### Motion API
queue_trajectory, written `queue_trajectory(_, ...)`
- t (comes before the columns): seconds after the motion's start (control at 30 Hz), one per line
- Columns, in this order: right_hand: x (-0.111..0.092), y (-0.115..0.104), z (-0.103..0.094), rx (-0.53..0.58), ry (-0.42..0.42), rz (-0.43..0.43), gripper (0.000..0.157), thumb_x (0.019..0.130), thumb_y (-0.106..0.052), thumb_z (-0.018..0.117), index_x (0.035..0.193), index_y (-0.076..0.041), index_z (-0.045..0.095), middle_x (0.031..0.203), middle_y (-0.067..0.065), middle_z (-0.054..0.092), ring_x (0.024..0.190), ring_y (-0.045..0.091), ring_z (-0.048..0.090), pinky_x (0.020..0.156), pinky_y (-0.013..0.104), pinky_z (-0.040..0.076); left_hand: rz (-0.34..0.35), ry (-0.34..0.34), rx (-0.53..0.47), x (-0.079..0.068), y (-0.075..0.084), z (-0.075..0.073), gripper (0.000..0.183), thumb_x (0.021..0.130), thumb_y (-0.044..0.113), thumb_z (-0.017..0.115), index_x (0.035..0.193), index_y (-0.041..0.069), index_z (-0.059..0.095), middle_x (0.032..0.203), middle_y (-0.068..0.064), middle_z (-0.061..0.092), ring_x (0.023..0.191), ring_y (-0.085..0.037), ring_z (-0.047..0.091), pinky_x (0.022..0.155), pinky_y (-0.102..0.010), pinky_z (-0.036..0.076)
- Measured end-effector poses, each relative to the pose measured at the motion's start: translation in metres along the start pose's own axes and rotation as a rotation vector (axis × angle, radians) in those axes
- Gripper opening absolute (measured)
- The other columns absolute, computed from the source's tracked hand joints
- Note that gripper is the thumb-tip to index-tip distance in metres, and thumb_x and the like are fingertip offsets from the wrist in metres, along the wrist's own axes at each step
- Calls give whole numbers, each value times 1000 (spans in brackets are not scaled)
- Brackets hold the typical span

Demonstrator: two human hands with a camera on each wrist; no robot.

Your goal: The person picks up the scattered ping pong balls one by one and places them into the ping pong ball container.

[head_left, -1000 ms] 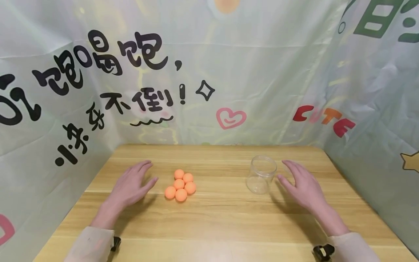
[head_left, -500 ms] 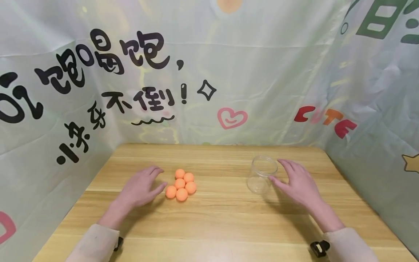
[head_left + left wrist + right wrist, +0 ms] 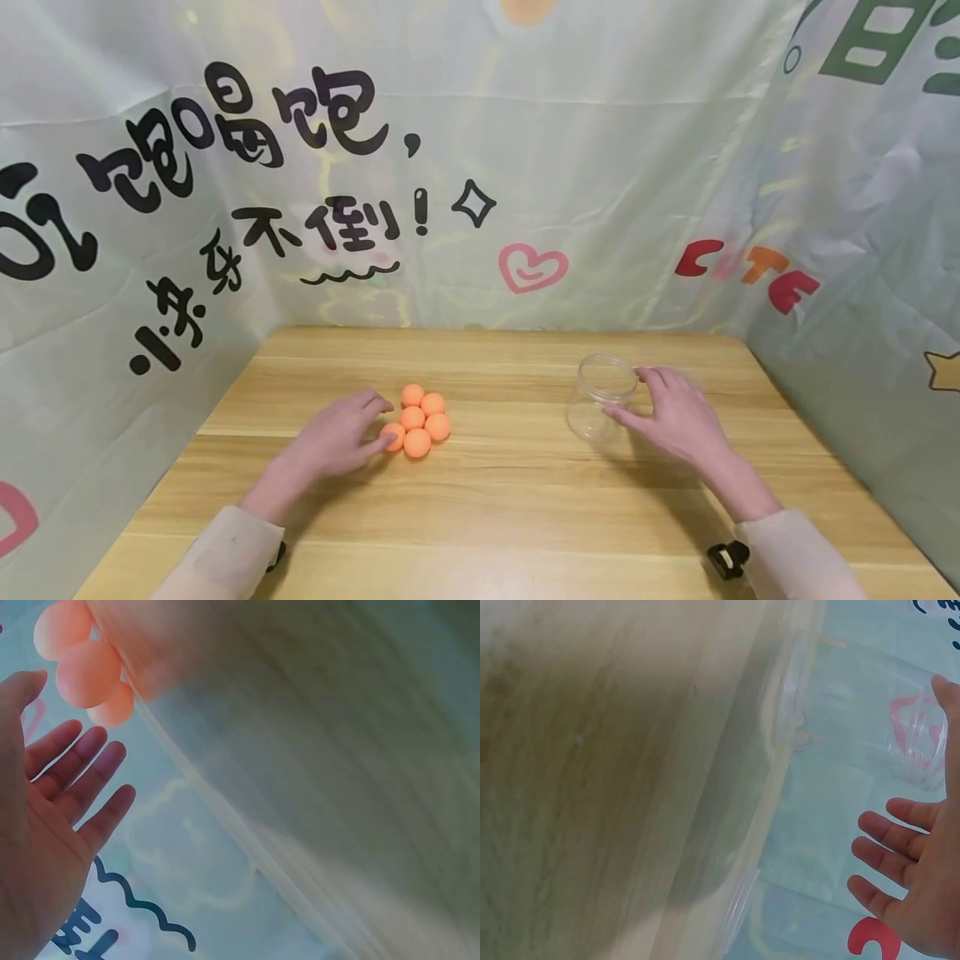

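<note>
Orange balls [image 3: 412,418] sit bunched on the desk [image 3: 495,517] just beside my left grip [image 3: 341,435], loosely spread and empty; one clumsy nudge could scatter them. My right grip [image 3: 681,418] is spread by the clear jar [image 3: 595,396], holding nothing; closing crooked might tip it.

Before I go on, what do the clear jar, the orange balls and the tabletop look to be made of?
Clear jar: probably plastic, possibly glass; smooth and glossy, as the tabletop shows through it and its rim catches light.
Orange balls: likely plastic, matte; evenly coloured with no sharp highlights.
Tabletop: wood or wood-look laminate, satin; grain lines and a soft pale reflection show.
</note>
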State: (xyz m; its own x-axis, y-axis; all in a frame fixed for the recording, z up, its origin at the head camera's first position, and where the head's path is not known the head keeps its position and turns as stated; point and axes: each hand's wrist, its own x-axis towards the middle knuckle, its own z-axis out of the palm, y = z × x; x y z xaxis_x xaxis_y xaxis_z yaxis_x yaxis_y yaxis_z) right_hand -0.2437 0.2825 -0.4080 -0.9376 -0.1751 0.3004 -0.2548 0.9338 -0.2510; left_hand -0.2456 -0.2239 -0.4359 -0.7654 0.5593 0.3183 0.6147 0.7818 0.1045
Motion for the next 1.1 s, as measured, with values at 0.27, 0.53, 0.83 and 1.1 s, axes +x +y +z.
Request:
queue_trajectory(0.27, 3, -4, -1, -8, -23, 13, 100, 88, -76, 63, 140, 9, 52, 134, 33, 59, 128, 52, 51, 108, 70, 36, 28, -14, -6, 0, 0, 4, 42, 94, 37, 78, 118, 5, 69, 111, -7, 66, 93, -22, 66, 83, -44, 60)
queue_trajectory(0.53, 4, -6, 0, -35, -48, 32, 100, 86, -80, 61, 133, 8, 56, 127, 29, 62, 120, 48, 56, 100, 69, 43, 55, 3, -1, 0, 2, 6, 37, 92, 35, 79, 113, 6, 70, 105, -4, 66, 85, -16, 62, 77, -40, 59)
queue_trajectory(0.83, 6, -10, 0, -54, -42, 19, 98, 86, -81, 61, 127, 8, 59, 121, 27, 65, 114, 46, 59, 98, 66, 43, 77, 8, 13, -1, 3, 6, 33, 92, 33, 80, 111, 8, 69, 103, -1, 65, 85, -15, 61, 77, -39, 58)
queue_trajectory(1.1, 8, -12, 0, -48, -35, 11, 95, 85, -79, 63, 125, 7, 60, 111, 20, 66, 106, 41, 61, 92, 61, 48, 86, 21, 23, -1, 3, 7, 32, 91, 31, 81, 110, 8, 69, 102, -1, 65, 85, -15, 61, 77, -39, 58)
